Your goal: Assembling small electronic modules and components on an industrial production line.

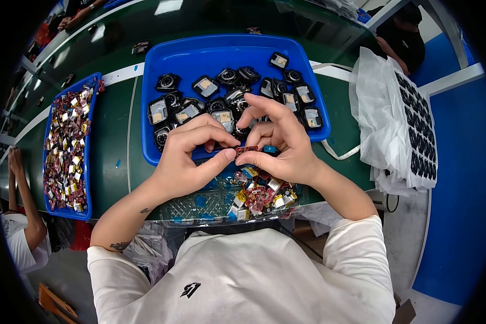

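Note:
A small red circuit board [247, 150] is pinched between the fingertips of both my hands, just above the front edge of a big blue tray [159, 53]. My left hand [191, 154] has thumb and index finger on its left end. The thumb and curled fingers of my right hand [286, 146] grip its right side, with the index finger raised. A bit of blue film [270, 149] shows by the right fingers. Black watch housings [206, 86] lie loosely in the tray. Below my hands, a pile of red boards with silvery and yellow pieces [262, 197] rests on a clear plastic blister tray [191, 206].
At left, a long blue tray [89, 186] is full of similar small boards. White sheets bearing rows of black parts [416, 127] are stacked at right on the green table [340, 175]. Other people sit at far left, upper left and upper right [402, 40].

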Demonstrator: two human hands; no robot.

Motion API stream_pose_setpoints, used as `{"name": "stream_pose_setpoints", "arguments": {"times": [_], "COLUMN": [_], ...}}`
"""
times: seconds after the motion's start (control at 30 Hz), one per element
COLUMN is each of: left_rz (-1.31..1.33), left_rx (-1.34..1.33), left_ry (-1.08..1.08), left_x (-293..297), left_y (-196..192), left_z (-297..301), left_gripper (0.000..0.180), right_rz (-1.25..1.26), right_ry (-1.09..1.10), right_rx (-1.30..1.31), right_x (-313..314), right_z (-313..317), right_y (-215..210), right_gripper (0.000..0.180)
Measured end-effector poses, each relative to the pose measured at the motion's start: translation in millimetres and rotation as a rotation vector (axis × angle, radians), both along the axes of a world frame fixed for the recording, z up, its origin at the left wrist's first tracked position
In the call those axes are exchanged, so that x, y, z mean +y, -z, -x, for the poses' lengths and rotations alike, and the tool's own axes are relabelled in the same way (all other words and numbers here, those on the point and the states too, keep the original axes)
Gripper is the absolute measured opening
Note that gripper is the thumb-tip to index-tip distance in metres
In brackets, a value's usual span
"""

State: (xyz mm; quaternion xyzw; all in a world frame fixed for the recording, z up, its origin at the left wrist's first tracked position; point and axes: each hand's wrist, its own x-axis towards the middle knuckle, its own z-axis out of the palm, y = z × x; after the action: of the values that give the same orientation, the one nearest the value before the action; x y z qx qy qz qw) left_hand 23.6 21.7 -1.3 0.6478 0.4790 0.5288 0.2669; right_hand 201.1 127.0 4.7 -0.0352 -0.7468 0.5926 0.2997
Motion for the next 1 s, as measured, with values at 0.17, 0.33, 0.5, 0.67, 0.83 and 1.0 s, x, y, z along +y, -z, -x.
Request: {"name": "stream_pose_setpoints", "arguments": {"times": [0.17, 0.33, 0.5, 0.67, 0.83, 1.0], "left_rz": [-0.009, -0.007, 0.042, 0.068, 0.045, 0.19], "left_rx": [-0.024, -0.026, -0.091, -0.02, -0.086, -0.359], "left_ry": [-0.002, -0.003, -0.019, 0.004, -0.01, -0.017], "left_x": [0.6, -0.9, -0.6, -0.6, -1.5, -5.6], "left_y": [2.2, 2.3, 0.6, -0.3, 4.8, 5.3], "left_z": [-0.6, -0.2, -1.2, -2.0, 0.2, -1.7], "left_gripper": [0.009, 0.008, 0.008, 0.009, 0.009, 0.005], "right_rz": [-0.038, -0.026, -0.086, -0.146, -0.17, -0.191], "right_ry": [0.031, 0.043, 0.061, 0.051, 0.117, 0.128], "right_rx": [0.021, 0.06, 0.066, 0.015, 0.207, 0.178], "right_x": [2.3, 0.8, 2.6, -2.7, 2.3, 23.2], "right_z": [-0.2, 1.6, 0.8, -0.5, 2.2, -12.8], "right_y": [0.9, 1.0, 2.6, 4.0, -0.8, 5.4], "right_gripper": [0.072, 0.07, 0.065, 0.054, 0.036, 0.007]}}
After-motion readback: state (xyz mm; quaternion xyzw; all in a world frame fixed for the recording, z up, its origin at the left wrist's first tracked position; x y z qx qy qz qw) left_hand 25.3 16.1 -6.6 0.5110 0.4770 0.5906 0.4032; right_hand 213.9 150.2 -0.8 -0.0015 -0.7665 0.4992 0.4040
